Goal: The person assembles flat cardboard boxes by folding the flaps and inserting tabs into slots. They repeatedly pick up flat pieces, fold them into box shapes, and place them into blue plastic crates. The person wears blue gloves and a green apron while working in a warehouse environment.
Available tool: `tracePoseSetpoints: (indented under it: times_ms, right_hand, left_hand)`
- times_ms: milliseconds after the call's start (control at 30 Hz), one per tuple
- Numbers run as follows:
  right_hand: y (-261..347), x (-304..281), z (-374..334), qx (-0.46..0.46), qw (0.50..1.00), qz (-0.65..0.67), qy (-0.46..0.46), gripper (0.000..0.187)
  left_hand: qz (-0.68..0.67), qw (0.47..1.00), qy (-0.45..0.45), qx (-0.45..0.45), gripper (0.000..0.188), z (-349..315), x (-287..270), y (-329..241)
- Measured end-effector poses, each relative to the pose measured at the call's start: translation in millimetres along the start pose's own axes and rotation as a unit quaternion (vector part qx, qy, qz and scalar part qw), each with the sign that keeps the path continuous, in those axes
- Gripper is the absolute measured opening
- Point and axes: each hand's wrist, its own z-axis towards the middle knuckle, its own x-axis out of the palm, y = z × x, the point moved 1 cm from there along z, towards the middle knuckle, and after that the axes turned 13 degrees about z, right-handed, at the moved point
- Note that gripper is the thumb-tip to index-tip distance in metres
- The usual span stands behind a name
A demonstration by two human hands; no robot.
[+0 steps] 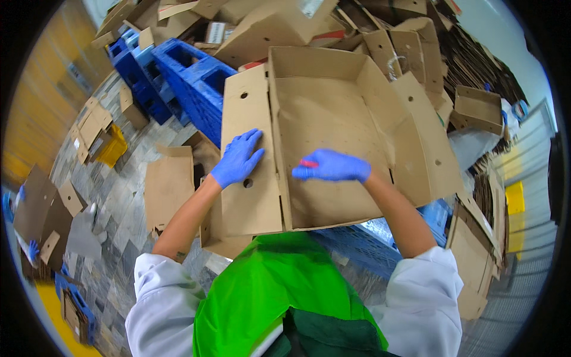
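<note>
A shallow open cardboard box (333,137) fills the middle of the frame, tipped toward the person, its left flap (250,149) folded out flat and its right flap (425,137) splayed outward. It appears to rest on blue plastic pallets (190,77) that show above left and again under its near edge.

The left hand (238,157), in a blue glove, lies flat on the left flap, fingers spread, palm down; this grip is open and merely presses, closing on nothing. The right hand (333,166), also gloved blue, reaches inside the box over its floor, close to the left wall. Its fingers are drawn together around a small red item (308,163), seemingly a cutter or marker; what it is cannot be told for sure.

To do this well, I judge the flat hand should keep the flap pinned so the box does not slide, while the red tool works along the fold, away from the pressing fingers.

Around it, flattened cartons (169,184) litter the tiled floor (113,202) at left, a heap of loose cardboard (380,30) crowds the top, and a green apron (267,291) fills the bottom centre.
</note>
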Motion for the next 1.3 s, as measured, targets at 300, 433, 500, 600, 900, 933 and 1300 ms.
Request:
tracePoseSetpoints:
  times_ms: [300,433,500,600,900,933,1300]
  right_hand:
    - [-23.4,32.7,-199.6,0.264,0.849,-0.244,-0.387,0.053]
    - [-47.8,52.7,-258.4,0.304,0.78,-0.265,-0.478,0.057]
    - [-51.0,76.3,-270.3,0.291,0.777,-0.252,-0.498,0.069]
    - [-62.9,118.6,-280.5,0.357,0.754,-0.162,-0.527,0.084]
    - [-105.9,165.9,-280.4,0.424,0.76,-0.135,-0.474,0.072]
    - [-108.4,159.1,-281.1,0.424,0.779,-0.123,-0.445,0.069]
    - [-229.2,42.5,-318.5,0.402,0.695,-0.002,-0.596,0.056]
  left_hand:
    - [0.119,0.991,0.042,0.036,0.07,-9.7,27.5,-5.4]
    - [-0.065,0.997,0.039,-0.007,0.062,-0.8,24.5,-1.6]
    - [-0.347,0.932,0.001,-0.107,0.057,-1.1,29.6,3.3]
    - [-0.54,0.83,-0.058,-0.126,0.06,17.3,-1.9,-10.1]
    - [-0.473,0.838,0.233,0.139,0.073,23.0,-132.7,-126.9]
    - [-0.451,0.833,0.281,0.154,0.072,18.2,-134.3,-128.3]
    - [-0.588,0.759,0.274,-0.055,0.081,-110.6,-96.7,-76.6]
